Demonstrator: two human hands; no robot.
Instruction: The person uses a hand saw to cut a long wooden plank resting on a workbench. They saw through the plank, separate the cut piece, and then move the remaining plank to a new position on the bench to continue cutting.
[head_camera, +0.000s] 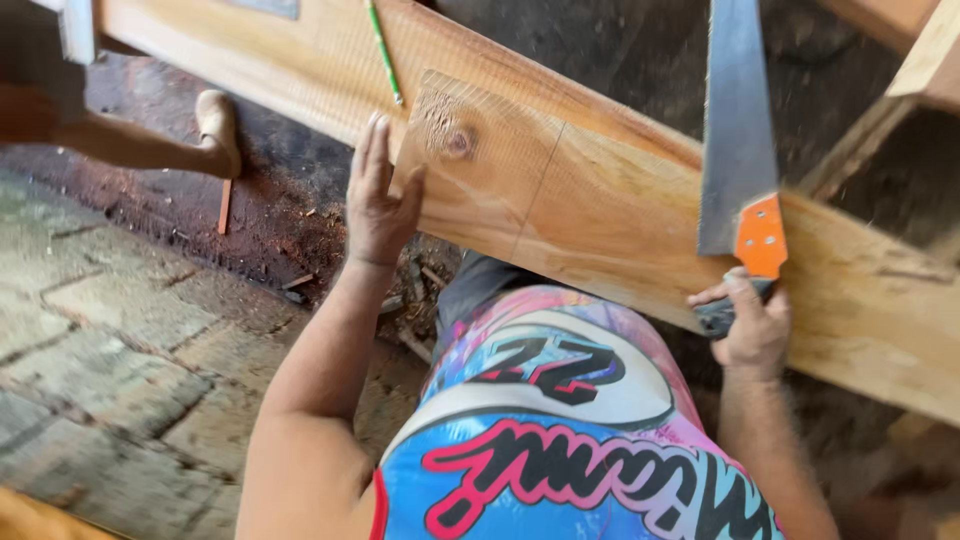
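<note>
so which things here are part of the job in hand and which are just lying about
In hand:
left hand flat on the plank
right hand gripping the saw, blade over the plank

Lying about:
green pencil on the plank
wood scraps on the ground
paving bricks

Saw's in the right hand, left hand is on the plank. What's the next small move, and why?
Probably shift the saw leftward onto the pencil line across the plank. The right hand holds the blade off that line, while the left hand braces the plank beside it.
</note>
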